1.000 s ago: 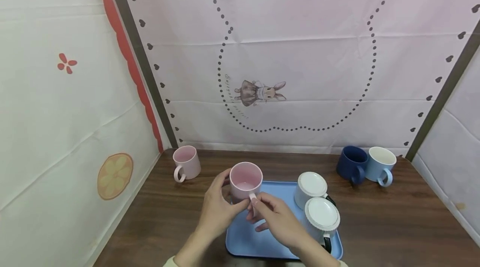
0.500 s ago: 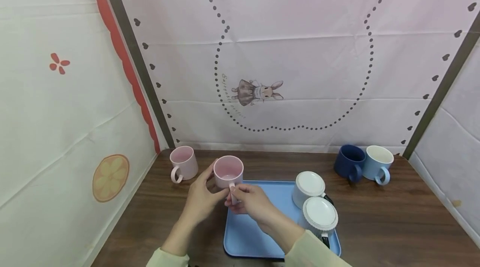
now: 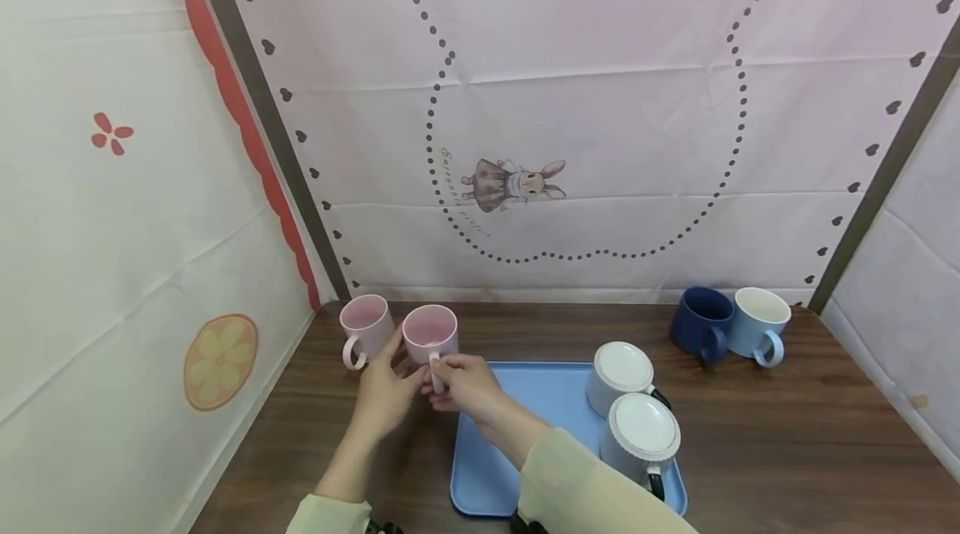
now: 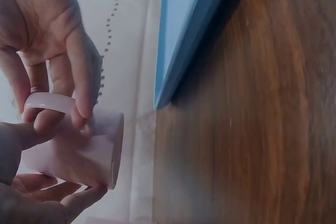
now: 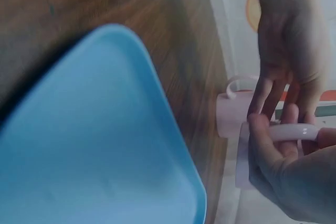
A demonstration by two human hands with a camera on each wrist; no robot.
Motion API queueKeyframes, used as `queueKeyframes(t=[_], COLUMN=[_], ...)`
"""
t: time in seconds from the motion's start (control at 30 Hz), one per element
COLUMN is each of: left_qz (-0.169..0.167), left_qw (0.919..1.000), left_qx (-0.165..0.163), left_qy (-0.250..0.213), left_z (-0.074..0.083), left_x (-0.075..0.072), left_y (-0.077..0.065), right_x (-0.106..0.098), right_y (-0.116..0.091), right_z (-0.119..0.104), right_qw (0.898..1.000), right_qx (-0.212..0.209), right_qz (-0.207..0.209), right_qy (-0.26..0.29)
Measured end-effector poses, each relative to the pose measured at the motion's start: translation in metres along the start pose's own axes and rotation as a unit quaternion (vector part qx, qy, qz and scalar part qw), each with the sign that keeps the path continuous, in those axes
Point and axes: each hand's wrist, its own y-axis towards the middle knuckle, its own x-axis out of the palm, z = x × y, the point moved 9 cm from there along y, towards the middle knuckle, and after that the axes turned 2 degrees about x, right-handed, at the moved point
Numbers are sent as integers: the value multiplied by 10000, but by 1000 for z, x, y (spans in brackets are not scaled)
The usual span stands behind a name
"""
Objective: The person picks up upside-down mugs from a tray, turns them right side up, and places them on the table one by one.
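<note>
A pink mug (image 3: pixel 431 332) is held upright by both hands left of the blue tray, its handle facing the person. My left hand (image 3: pixel 381 397) grips the mug's left side, thumb in front and fingers around the body. Pinched at the handle is my right hand (image 3: pixel 471 389); the left wrist view shows its fingers curled around that handle (image 4: pixel 50 102). Close on the left, a second pink mug (image 3: pixel 369 329) stands upright on the table, handle also toward the person. In the right wrist view this standing mug (image 5: pixel 231 114) appears just behind the held one.
The blue tray (image 3: pixel 491 467) lies on the dark wooden table (image 3: pixel 750 451). On its right side two white mugs (image 3: pixel 624 374) with black handles sit upside down. A dark blue mug (image 3: pixel 701 324) and a light blue mug (image 3: pixel 759 326) stand back right. Printed cloth walls (image 3: pixel 600 142) enclose the table.
Both hands have carried the pink mug left and farther back, from over the tray's left part to beside the standing pink mug. The other mugs and the tray stay put.
</note>
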Motion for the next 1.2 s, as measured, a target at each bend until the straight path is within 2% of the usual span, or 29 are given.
queueKeyframes(t=[0.07, 0.2, 0.33, 0.43, 0.73, 1.03, 1.2], left_qz=[78, 279, 384, 370, -27, -81, -296], left_qw=[10000, 9991, 9970, 9967, 9991, 9997, 9991], left_qx=[-19, -20, -27, -72, -344, -179, -154], left_qy=[-53, 326, 678, 718, 245, 155, -252], left_z=[-5, -12, -15, -18, -33, -37, -37], left_x=[-4, -13, -15, -15, -7, -5, 1], left_y=[2, 6, 9, 10, 12, 19, 21], right_x=[4, 10, 14, 18, 23, 30, 29], right_y=[6, 16, 25, 32, 47, 53, 56], right_z=[2, 5, 4, 4, 11, 16, 17], right_qw=[10000, 9999, 9997, 9993, 9988, 9989, 9989], right_qx=[2, -24, -81, -135, -117, -123, -159], right_qz=[4, 97, 212, 301, 415, 400, 409], right_qy=[6, -2, -112, -148, -226, -216, -167])
